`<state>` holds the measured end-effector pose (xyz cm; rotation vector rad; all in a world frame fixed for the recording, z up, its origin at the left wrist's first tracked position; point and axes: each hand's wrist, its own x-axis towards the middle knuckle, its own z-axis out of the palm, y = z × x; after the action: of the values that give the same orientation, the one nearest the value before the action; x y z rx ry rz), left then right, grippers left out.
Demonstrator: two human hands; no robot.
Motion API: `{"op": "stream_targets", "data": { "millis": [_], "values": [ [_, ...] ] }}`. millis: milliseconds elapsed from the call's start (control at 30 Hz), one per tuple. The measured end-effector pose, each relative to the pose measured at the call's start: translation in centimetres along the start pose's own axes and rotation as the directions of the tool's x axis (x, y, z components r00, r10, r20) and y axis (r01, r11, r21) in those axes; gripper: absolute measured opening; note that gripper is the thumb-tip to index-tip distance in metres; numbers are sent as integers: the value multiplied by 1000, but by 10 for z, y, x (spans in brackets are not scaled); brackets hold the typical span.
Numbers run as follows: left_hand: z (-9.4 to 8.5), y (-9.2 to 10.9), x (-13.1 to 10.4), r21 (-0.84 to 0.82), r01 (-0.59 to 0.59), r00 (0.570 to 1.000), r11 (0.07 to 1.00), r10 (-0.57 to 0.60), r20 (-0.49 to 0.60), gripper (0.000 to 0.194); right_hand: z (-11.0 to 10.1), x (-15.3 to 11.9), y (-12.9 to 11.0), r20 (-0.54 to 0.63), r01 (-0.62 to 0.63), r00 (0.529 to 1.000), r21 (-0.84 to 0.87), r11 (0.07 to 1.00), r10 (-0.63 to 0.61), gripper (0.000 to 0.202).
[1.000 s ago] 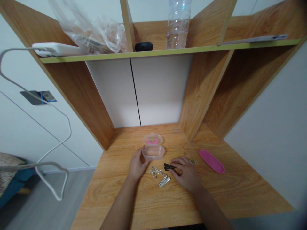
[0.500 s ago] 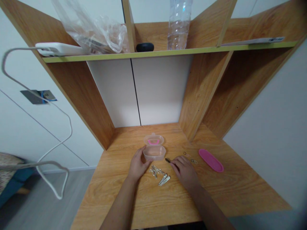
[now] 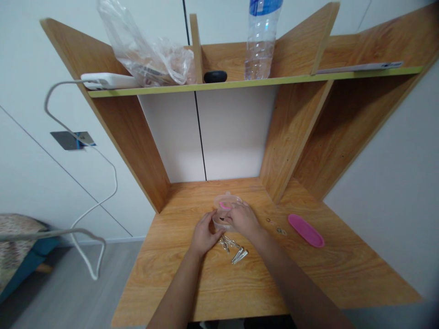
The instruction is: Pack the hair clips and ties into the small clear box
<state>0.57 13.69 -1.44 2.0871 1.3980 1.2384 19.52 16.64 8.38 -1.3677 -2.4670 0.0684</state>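
Note:
A small clear plastic box [image 3: 222, 227] with its lid [image 3: 228, 198] open stands on the wooden desk [image 3: 171, 292]. My left hand [image 3: 203, 234] holds the box at its left side. My right hand [image 3: 244, 218] is over the box, its fingers pinching a small dark clip [image 3: 222, 219] at the opening. Several silver metal clips [image 3: 239, 255] lie in front of the box. To the right are a few small rings [image 3: 281, 231] and a pink oval tray [image 3: 306, 230].
Above the desk runs a shelf [image 3: 247, 83] with a plastic bag [image 3: 154, 64], a white device [image 3: 109, 81], a black oval object [image 3: 215, 76] and a water bottle [image 3: 262, 45]. A white cable [image 3: 115, 183] hangs at the left.
My right hand has moved left from the desk to over the clear box, carrying the dark clip. My left hand stays at the box. The view has shifted slightly.

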Motion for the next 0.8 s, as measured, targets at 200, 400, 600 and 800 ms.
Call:
{"op": "stream_targets", "data": {
  "millis": [200,400,600,800],
  "values": [
    [-2,2,1,2,5,1000,1000,-5,1,69,-4,-14,-4,-45,-27,999,10,1000,28,30],
    [0,0,2,3,34,999,999,-34,-30,68,10,-70,-3,-3,-69,998,145,987,70,18],
    [-1,0,3,8,36,999,999,-36,-31,68,28,-86,-11,64,-211,977,135,968,204,11],
    [-1,0,2,15,40,999,999,-39,-38,68,24,-82,-16,37,-224,975,89,971,221,20]
  ]
}}
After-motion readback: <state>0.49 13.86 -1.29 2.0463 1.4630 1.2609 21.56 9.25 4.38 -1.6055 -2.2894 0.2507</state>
